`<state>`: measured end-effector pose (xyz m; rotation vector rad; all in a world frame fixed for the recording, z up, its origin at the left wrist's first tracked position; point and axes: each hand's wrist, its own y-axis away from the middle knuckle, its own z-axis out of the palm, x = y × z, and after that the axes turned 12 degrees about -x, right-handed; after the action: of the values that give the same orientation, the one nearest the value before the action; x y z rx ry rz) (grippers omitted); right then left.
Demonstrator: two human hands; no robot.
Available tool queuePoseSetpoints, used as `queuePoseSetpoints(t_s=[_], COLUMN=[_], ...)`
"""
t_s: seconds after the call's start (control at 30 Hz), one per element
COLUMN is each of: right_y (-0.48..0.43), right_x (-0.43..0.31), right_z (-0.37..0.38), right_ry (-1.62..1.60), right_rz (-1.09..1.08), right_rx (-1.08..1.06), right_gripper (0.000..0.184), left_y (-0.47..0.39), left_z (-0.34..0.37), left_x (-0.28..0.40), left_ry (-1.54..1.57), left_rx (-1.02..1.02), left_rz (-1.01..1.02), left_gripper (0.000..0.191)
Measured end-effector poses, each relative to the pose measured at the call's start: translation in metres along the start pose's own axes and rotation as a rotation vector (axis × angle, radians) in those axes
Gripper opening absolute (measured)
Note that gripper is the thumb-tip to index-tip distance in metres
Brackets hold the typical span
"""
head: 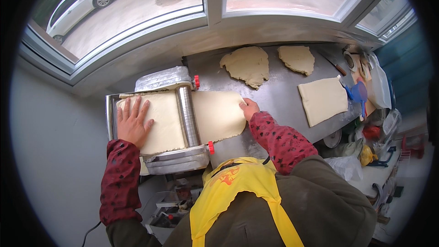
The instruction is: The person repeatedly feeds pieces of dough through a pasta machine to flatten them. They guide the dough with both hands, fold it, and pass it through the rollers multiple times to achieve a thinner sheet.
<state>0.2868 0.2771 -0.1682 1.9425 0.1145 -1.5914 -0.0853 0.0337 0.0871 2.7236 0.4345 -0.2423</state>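
Observation:
A dough sheeter point(188, 116) with a ribbed metal roller stands on the left of the steel table. My left hand point(133, 120) lies flat, fingers spread, on a dough sheet point(164, 123) on the machine's left side. On the other side of the roller, dough point(217, 115) extends over the table. My right hand point(250, 108) pinches the right edge of that dough between thumb and fingers. Two red knobs, the far knob point(196, 82) and the near knob point(211, 147), sit at the machine's ends.
Farther back lie a large ragged dough piece point(248, 65) and a smaller one point(297, 59). A squared dough sheet point(323, 100) rests at the right, beside a blue scoop point(359, 92). Behind it is a knife point(334, 64). Windows point(212, 3) border the far side.

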Motion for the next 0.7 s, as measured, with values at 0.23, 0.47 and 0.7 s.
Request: queuePoseSetpoints(t_s=[0.23, 0.47, 0.7], right_y=[0.002, 0.003, 0.017], right_x=[0.000, -0.004, -0.010], right_z=[-0.011, 0.004, 0.013], right_ry=[0.126, 0.313, 0.602], right_rz=[0.007, 0.051, -0.018], right_rx=[0.002, 0.022, 0.127], right_gripper=[0.035, 0.041, 0.034], left_y=[-0.002, -0.004, -0.006], left_z=[0.006, 0.009, 0.010], left_x=[0.002, 0.007, 0.011], left_ry=[0.027, -0.014, 0.035], left_rx=[0.033, 0.040, 0.053], left_rz=[0.014, 0.012, 0.019], left_gripper=[0.067, 0.066, 0.065])
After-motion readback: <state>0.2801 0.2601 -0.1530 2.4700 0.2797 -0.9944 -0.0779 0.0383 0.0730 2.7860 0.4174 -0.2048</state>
